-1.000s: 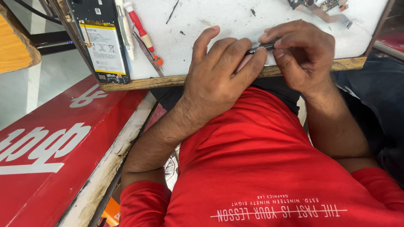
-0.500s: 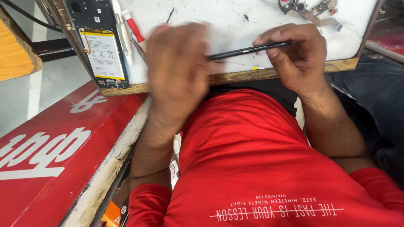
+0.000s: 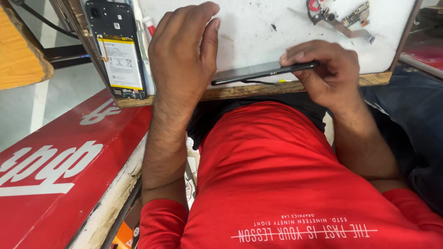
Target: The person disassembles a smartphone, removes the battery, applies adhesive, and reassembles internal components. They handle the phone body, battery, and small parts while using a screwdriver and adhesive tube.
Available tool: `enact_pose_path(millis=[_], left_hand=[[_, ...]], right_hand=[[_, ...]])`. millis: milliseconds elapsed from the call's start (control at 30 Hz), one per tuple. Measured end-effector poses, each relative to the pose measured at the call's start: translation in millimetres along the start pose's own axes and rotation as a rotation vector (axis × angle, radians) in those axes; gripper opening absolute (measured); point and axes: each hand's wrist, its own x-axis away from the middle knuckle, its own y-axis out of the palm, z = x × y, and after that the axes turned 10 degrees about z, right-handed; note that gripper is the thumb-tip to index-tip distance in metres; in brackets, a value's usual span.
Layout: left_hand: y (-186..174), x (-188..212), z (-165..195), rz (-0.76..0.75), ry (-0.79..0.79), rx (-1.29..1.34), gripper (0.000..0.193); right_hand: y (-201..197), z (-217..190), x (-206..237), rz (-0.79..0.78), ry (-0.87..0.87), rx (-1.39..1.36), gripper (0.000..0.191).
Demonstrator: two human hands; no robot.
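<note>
With only the right hand (image 3: 330,74) pinching one end of the thin dark phone panel (image 3: 263,72) at centre frame and the left hand (image 3: 182,55) spread open just off it, the panel could flex or slip off the table (image 3: 258,32) edge.

The right hand (image 3: 330,74) pinches one end of a thin dark phone panel (image 3: 263,72), held edge-on just above the near edge of the white surface (image 3: 258,32). The left hand (image 3: 182,60) hovers open beside the panel's other end, fingers spread, not touching it. An opened phone (image 3: 117,50) with its yellow-labelled battery showing lies at the surface's left edge. Small circuit parts (image 3: 341,16) lie at the far right.
</note>
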Motion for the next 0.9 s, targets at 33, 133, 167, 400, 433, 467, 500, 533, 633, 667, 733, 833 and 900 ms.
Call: enact_pose_path(millis=[33, 133, 167, 400, 433, 467, 500, 533, 633, 667, 733, 833, 900], left_hand=[[0, -3, -2, -0.002, -0.001, -0.002, 0.016], [-3, -11, -11, 0.014, -0.027, -0.027, 0.014], [-7, -14, -15, 0.024, -0.046, -0.055, 0.012], [-26, -22, -27, 0.107, -0.1, -0.013, 0.01], [-26, -22, -26, 0.097, -0.102, -0.012, 0.011], [-22, -23, -24, 0.072, -0.117, -0.013, 0.012], [-18, -24, -22, 0.047, -0.13, -0.011, 0.014], [-13, -25, -19, 0.013, -0.11, -0.002, 0.016], [9, -29, -5, -0.118, 0.013, 0.017, 0.022], [18, -32, -1, -0.178, 0.092, 0.011, 0.024], [36, -37, 6, -0.278, 0.2, 0.012, 0.026], [55, -45, 11, -0.356, 0.264, 0.02, 0.026], [62, -50, 12, -0.349, 0.275, 0.003, 0.025]], right_hand=[[-1, -1, 1, -0.005, -0.002, 0.031, 0.016], [-3, -3, 4, -0.014, -0.019, 0.16, 0.013], [-4, -2, 4, -0.018, -0.02, 0.162, 0.013], [-6, -2, 3, -0.03, -0.014, 0.22, 0.012], [-6, -3, 2, -0.031, -0.013, 0.225, 0.011], [-6, -4, 2, -0.034, -0.012, 0.213, 0.01], [-6, -5, 1, -0.035, -0.009, 0.204, 0.009], [-7, -6, 1, -0.034, -0.007, 0.197, 0.008], [-7, -6, -1, -0.049, 0.002, 0.199, 0.007], [-7, -6, -2, -0.053, -0.004, 0.204, 0.006], [-7, -5, -3, -0.06, -0.022, 0.214, 0.005], [-5, -6, -5, -0.079, -0.029, 0.194, 0.006], [-5, -9, -6, -0.081, -0.008, 0.175, 0.011]])
